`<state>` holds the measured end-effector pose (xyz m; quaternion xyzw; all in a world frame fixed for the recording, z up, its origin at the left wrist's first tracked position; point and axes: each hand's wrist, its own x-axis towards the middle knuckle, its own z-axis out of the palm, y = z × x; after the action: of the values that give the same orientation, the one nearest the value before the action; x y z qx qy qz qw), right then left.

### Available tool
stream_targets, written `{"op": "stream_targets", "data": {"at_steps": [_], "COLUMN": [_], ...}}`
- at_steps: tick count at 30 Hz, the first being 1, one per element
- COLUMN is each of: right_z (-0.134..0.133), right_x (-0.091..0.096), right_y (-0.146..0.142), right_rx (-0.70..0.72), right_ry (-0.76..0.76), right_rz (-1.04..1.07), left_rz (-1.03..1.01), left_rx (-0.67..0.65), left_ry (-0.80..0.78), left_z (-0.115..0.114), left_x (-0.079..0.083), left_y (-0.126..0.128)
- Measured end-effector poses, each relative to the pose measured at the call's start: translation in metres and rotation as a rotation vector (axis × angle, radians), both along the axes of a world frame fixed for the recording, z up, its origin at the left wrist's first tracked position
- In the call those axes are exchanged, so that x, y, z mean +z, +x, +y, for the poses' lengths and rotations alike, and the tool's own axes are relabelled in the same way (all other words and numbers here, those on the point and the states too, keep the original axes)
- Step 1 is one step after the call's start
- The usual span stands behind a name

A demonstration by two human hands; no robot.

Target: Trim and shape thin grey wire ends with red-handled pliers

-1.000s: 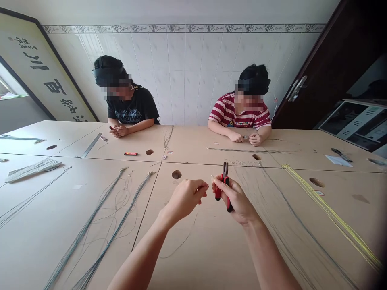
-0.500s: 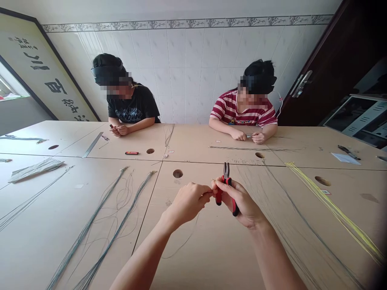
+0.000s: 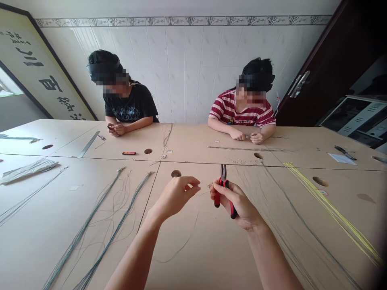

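Currently, pliers (image 3: 223, 177) in right hand (image 3: 238, 200); left hand (image 3: 177, 196) nearby, apart.

Head-worn view, forward and down

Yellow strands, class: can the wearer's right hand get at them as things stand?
Probably yes: only thin grey strands on the table seem to lie between the right hand and the yellow strands, though red-handled pliers occupy its grip.

The pliers (image 3: 223, 173) are red, black and grey, the bundles (image 3: 104, 251) grey-blue, the cords (image 3: 332, 206) yellow, the table (image 3: 181, 274) beige, the T-shirt (image 3: 133, 100) black, the top (image 3: 222, 106) striped maroon and white.
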<state>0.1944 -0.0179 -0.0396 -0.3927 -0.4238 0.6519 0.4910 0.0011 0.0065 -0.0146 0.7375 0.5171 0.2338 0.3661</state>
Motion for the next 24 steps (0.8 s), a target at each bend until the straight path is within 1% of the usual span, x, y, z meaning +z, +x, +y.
{"op": "stream_targets", "data": {"at_steps": [2, 5, 8, 14, 24], "right_z": [-0.0008, -0.0016, -0.0008, 0.0025, 0.0029], "right_x": [-0.0002, -0.0003, -0.0002, -0.0014, -0.0018], "right_y": [0.0003, -0.0006, -0.0022, -0.0047, -0.0077], "right_rx": [0.003, 0.017, 0.039, 0.046, 0.065], "right_ry": [0.003, 0.025, 0.020, 0.021, 0.014], "right_rz": [-0.002, -0.010, -0.011, -0.001, -0.006], "left_rz": [-0.024, -0.071, -0.130, -0.174, -0.171], "left_rx": [-0.001, -0.037, -0.082, -0.119, -0.105], "left_ry": [0.000, -0.007, -0.050, -0.097, -0.085], "left_z": [-0.0007, -0.0012, -0.0005, 0.0018, 0.0018], "left_x": [0.0010, 0.0015, 0.0005, 0.0006, 0.0024], "left_y": [0.0019, 0.0040, 0.0040, 0.0024, 0.0017]}}
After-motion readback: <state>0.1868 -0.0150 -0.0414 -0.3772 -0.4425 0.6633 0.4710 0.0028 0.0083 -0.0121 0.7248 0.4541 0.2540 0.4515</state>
